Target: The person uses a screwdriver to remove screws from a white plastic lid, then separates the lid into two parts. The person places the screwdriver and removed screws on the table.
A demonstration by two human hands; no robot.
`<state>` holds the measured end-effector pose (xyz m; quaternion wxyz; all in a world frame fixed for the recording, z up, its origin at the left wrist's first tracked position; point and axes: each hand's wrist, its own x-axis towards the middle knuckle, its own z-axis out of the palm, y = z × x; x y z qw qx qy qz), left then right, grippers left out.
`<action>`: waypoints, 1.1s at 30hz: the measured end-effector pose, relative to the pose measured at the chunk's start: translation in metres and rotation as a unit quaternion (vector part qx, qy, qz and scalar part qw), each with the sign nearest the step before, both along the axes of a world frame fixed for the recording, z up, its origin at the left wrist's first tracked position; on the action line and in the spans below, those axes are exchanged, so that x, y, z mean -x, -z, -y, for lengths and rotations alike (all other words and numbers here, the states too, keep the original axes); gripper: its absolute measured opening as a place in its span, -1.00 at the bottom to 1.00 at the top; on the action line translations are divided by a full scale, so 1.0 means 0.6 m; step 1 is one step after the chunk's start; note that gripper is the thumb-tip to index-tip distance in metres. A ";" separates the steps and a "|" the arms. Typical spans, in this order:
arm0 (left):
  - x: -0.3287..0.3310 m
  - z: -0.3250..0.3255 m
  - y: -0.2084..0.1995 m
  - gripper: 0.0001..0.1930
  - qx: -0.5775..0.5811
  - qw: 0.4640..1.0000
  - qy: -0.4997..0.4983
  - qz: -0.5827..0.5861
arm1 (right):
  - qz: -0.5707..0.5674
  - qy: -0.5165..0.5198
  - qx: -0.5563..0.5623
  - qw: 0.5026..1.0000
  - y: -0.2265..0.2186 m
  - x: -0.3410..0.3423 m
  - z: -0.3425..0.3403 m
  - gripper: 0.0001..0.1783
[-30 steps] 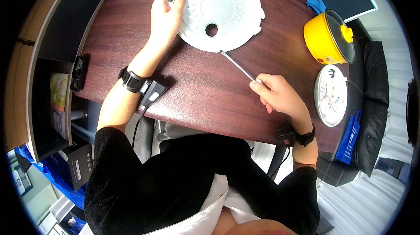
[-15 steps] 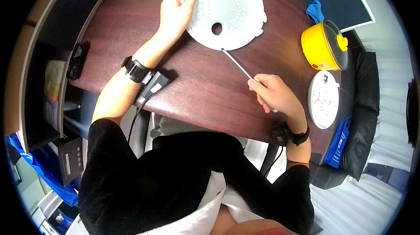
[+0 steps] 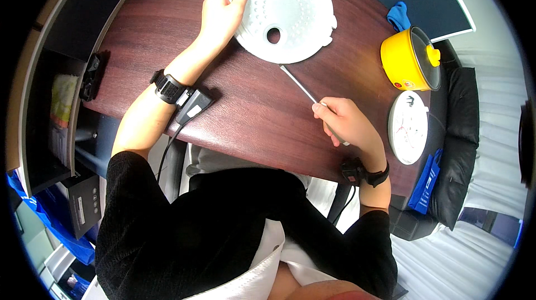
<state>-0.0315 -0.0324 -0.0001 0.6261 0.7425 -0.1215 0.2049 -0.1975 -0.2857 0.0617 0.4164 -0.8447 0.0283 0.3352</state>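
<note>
A round white plastic lid (image 3: 298, 37), like that of a rice cooker, is at the top middle, with a dimpled inner face and one dark hole. My left hand (image 3: 221, 16) grips its left rim, thumb on the near face and the other fingers partly hidden at the edge. Closed around a screwdriver (image 3: 302, 89), my right hand (image 3: 347, 123) sits to the lower right of the lid. The screwdriver's metal shaft points up and left, and its flat tip is just below the lid's near edge, seemingly a small gap away.
On the right stand a yellow electric pot (image 3: 399, 62) with a dark lid, a white oval part (image 3: 407, 132) with thin wires, and a blue cloth (image 3: 398, 16). A black cushion (image 3: 460, 149) and blue bag (image 3: 426, 181) lie beyond the brown table (image 3: 251, 113). Cabled devices hang at both wrists.
The screwdriver tip has come slightly away from the lid's near edge. Both hands keep their grips, and the whole view has shifted a little.
</note>
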 end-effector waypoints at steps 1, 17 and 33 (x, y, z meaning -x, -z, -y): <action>-0.002 0.000 0.004 -0.57 -0.013 1.000 -0.009 0.000 | -0.007 0.001 -0.004 1.000 -0.002 0.000 0.000 -0.56; -0.002 -0.009 -0.007 -0.52 0.064 0.996 0.027 -0.051 | -0.063 0.006 0.046 0.997 -0.032 -0.015 -0.006 -0.55; 0.000 -0.014 -0.033 -0.63 0.044 0.988 0.112 -0.098 | -0.091 -0.001 0.102 0.991 -0.064 -0.039 -0.015 -0.58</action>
